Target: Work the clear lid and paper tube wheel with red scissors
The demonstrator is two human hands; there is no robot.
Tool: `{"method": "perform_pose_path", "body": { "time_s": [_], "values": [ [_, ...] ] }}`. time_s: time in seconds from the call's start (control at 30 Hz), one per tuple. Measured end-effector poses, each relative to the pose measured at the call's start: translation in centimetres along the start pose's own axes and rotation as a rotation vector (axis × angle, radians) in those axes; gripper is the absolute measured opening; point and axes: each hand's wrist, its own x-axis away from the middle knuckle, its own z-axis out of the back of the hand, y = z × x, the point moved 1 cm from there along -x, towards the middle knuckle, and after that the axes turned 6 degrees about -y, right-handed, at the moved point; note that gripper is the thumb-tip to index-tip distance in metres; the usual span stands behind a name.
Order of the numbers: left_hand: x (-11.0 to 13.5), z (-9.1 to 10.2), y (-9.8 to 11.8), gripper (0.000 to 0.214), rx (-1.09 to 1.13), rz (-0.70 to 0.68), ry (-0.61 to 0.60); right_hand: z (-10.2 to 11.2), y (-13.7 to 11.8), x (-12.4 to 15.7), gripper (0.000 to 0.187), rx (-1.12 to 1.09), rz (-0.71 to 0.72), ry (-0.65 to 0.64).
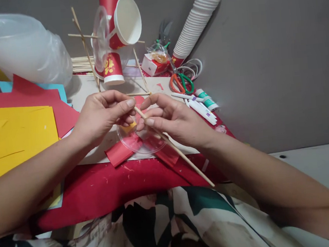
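A thin wooden stick [187, 159] slants from between my hands down toward the lower right. Its upper end is pinched between the thumb and fingers of my left hand [105, 109]. Slightly lower, my right hand [172, 119] grips the same stick with thumb and fingers. Under my hands lies a clear plastic lid [122, 140], round, with red paper strips [120, 153] reaching out beneath it. Behind them stands a structure of red paper cups [112, 66] and wooden sticks, with one white cup mouth [128, 20] facing me. My fingers partly hide the lid.
Yellow paper [22, 133] and red paper [34, 99] lie at left, before a bag of plastic lids or bowls [23, 47]. At right are scissors [182, 83], white glue sticks or markers [202, 110] and a leaning stack of paper cups [201, 17]. A red cloth [106, 187] covers the table edge.
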Motion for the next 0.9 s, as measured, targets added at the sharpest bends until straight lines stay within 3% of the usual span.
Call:
{"method": "perform_pose_path", "body": {
  "time_s": [0.13,0.37,0.5,0.6,0.77,0.9],
  "values": [
    [0.3,-0.7,0.3,0.023,0.006,0.036,-0.007,0.2,-0.7,1.1,0.034,0.02,-0.085,0.048],
    [1.1,-2.3,0.8,0.028,-0.002,0.108,-0.103,0.5,-3.3,3.4,0.02,0.202,-0.215,0.072],
    [0.4,-1.5,-0.6,0.033,-0.085,0.058,-0.003,1.4,-4.0,3.5,0.011,0.289,-0.255,0.043],
    [-0.4,-0.2,-1.7,0.042,-0.325,-0.008,0.051,2.3,-3.9,3.1,0.01,0.329,-0.323,0.035],
    [-0.5,0.6,-2.3,0.037,-1.009,-0.048,0.06,3.3,-3.2,2.0,0.012,0.48,-0.476,-0.03],
    [-0.3,0.4,-2.4,0.029,-1.087,-0.016,0.071,3.7,-2.9,0.9,0.014,0.602,-0.488,-0.104]
  ]
}}
